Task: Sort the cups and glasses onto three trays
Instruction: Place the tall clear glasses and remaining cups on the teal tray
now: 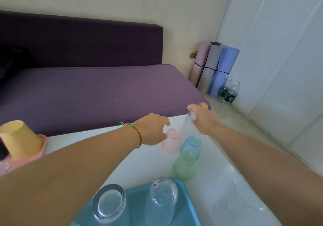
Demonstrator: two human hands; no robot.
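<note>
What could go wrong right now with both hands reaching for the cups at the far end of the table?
1. The right hand grips the tall glass only by its top, close to the far edge of the table; it could slip or tip off.
2. The left hand reaches for the pink cup, which stands close to the blue cup and green cup; a nudge might topple them.

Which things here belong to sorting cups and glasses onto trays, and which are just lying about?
Job: yellow plastic cup, pink plastic tray, blue plastic tray, thick clear glass, ribbed clear glass, frosted pink cup, frosted teal cup, frosted green cup, tall clear glass in the right hand, left hand.
Lying about: purple sofa, rolled exercise mats, plastic water bottles.
</note>
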